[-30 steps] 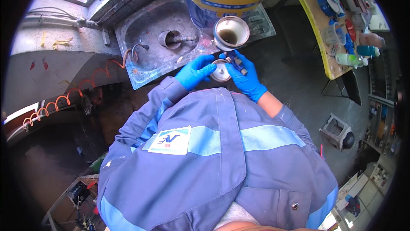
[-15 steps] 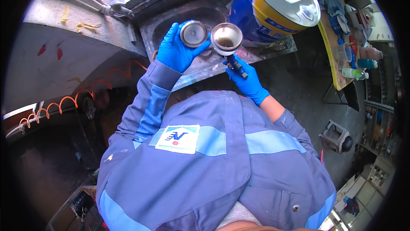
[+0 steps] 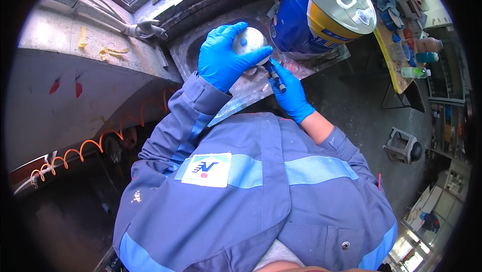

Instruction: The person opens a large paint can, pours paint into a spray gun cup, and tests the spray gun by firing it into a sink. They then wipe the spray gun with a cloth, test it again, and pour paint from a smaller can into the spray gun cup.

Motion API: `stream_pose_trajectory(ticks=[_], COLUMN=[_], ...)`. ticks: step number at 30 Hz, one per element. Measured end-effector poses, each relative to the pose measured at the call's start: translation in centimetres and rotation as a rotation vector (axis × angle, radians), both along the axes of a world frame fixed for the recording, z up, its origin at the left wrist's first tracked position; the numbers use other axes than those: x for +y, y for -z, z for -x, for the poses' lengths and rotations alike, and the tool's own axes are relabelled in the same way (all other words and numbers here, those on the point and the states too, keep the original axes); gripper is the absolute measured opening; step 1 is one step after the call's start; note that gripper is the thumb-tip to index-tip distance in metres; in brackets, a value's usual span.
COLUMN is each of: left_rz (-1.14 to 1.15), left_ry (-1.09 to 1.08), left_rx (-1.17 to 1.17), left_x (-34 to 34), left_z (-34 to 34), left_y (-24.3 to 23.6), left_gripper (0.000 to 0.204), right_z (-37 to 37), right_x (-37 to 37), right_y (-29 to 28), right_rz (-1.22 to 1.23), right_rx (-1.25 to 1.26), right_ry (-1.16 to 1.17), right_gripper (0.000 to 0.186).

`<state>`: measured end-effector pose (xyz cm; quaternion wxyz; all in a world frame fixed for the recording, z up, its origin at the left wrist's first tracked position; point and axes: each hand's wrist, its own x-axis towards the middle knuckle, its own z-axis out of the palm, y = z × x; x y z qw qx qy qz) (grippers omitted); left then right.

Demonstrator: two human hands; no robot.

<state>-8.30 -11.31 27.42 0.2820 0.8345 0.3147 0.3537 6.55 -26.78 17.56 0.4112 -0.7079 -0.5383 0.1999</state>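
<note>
Over the stained basin (image 3: 182,46), both my blue-gloved hands are at one spray gun (image 3: 275,77). My left hand (image 3: 218,63) is closed round the pale round lid (image 3: 255,40), which has a small blue spot on top. That lid sits on the gun's paint cup, so the cup's inside is hidden. My right hand (image 3: 292,93) grips the gun below the cup, with dark knobs showing beside its fingers. Whether the lid is fully seated cannot be seen.
A large blue and yellow drum (image 3: 296,26) with a grey lid stands just right of the basin. Bottles (image 3: 415,72) and tools crowd a yellow-edged bench further right. An orange coiled hose (image 3: 90,144) hangs at left; a grey frame (image 3: 401,145) is on the floor.
My left hand has moved right and turned the lid over onto the cup, which stood open before. My right hand keeps its grip on the gun. The view has shifted slightly.
</note>
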Motion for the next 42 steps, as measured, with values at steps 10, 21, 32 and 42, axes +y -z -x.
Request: stream_pose_trajectory(ticks=[10,21,32,42], left_rz=[0.212,0.383,0.637,-0.122], left_ry=[0.102,-0.177,0.578,0.227], left_rx=[-0.226,-0.538,-0.105,0.118], left_x=[1.2,1.2,7.5,6.3], left_z=[-2.8,-8.3,-4.0,-7.3], left_y=[1.7,0.6,-1.7,-3.5], left_gripper=[0.083,0.081,0.082,0.041], right_z=[-2.9,-3.3,-7.5,-7.6], right_x=[1.4,4.9,5.5,5.6], right_y=[-1.0,-2.3,-3.9,-4.0], right_rz=[0.026,0.003,0.443,0.170], right_rx=[0.262,0.075,0.527,0.417], right_ry=[-0.207,-0.011,-0.327,-0.363], right_gripper=[0.052,0.052,0.047,0.053])
